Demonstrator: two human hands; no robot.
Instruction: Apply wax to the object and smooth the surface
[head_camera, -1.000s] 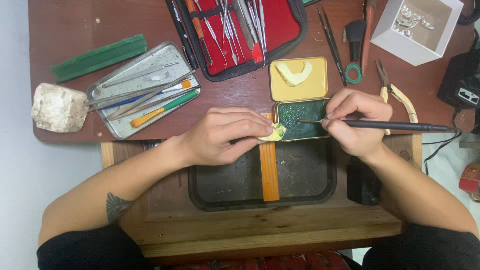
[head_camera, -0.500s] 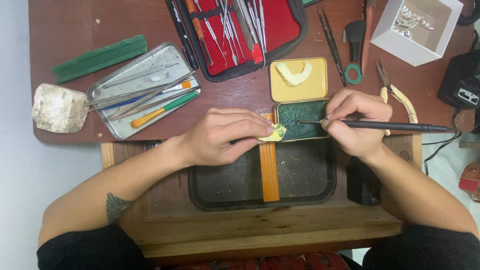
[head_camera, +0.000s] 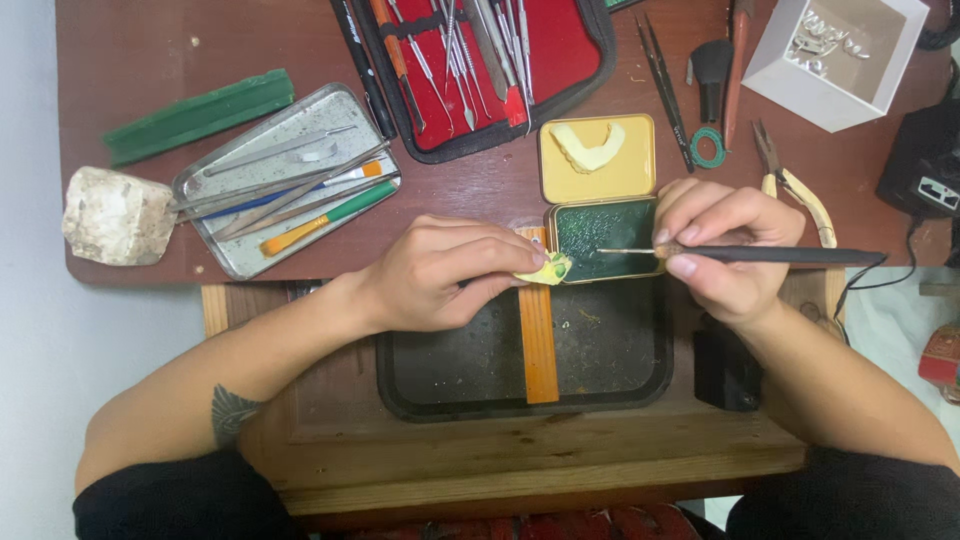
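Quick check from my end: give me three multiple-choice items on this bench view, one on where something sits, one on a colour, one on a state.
1. Where does the open yellow tin sit?
A. Beyond the two hands on the brown table
B. Inside the white box
C. On the metal tray

2. What colour is the lining of the open tool case?
A. Blue
B. Red
C. White

3. What is the right hand doing?
A. Lying flat and empty
B. Holding pliers
C. Holding a thin dark tool

Answers: 1 A, the tin lies on the table above the left hand and right hand. 2 B, red shows behind the steel instruments. 3 C, its fingers pinch the tool, whose tip points at the small yellow piece in the left hand.
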